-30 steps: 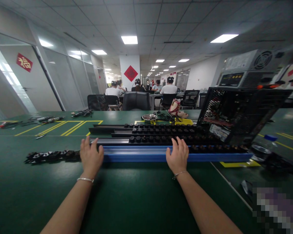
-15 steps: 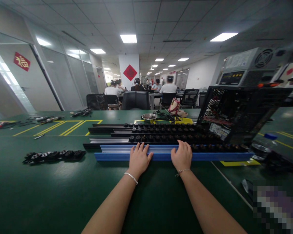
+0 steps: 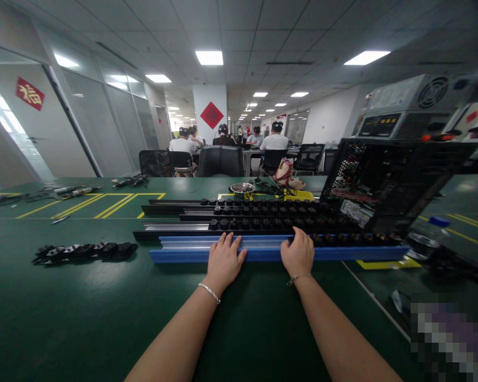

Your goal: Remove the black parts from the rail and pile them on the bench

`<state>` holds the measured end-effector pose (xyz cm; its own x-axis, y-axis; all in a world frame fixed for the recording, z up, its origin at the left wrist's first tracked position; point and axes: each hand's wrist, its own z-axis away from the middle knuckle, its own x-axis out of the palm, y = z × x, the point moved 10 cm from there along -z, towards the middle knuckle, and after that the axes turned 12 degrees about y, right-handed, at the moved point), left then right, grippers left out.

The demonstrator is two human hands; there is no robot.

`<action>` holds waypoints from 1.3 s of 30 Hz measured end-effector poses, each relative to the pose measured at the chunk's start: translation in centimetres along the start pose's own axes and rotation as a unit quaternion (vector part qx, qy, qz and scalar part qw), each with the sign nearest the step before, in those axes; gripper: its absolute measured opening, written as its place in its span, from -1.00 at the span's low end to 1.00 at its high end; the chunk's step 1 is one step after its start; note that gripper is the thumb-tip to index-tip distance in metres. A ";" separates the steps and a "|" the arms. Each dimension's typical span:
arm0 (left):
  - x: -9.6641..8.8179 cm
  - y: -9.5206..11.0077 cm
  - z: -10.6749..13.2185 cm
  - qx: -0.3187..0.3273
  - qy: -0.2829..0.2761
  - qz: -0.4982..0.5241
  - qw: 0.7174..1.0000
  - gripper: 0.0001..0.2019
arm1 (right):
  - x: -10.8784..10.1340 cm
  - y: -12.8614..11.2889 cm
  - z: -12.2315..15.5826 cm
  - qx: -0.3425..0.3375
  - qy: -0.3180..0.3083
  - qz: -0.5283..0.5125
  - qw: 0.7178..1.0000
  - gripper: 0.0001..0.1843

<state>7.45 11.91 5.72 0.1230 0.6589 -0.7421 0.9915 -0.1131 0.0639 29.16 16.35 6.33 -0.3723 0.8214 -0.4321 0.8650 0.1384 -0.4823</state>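
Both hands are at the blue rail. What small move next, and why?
I'd probably reach the left hand toward the cluster of black pieces: it lies left of the blue rail, whose left stretch shows bare channel, while similar pieces line the rail's right part.

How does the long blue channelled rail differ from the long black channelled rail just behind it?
The black rail extends farther left than the blue rail. Small dark parts start farther left on the black rail than on the blue rail. Both have silvery floors.
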 end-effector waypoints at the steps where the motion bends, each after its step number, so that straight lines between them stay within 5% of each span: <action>1: -0.1 0.0 0.0 0.001 0.000 0.002 1.000 -0.52 | 0.0 -0.1 0.0 -0.002 -0.001 -0.002 1.000 -0.50; 39: -0.5 1.7 1.0 0.077 -0.013 0.023 0.997 -0.57 | 0.6 -2.9 0.9 -0.090 -0.047 -0.064 0.993 -0.56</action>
<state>9.03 10.67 5.57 0.1646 0.6310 -0.7581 0.9666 -0.2563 -0.0035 26.15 15.97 6.78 -0.5052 0.7370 -0.4490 0.8516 0.3417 -0.3975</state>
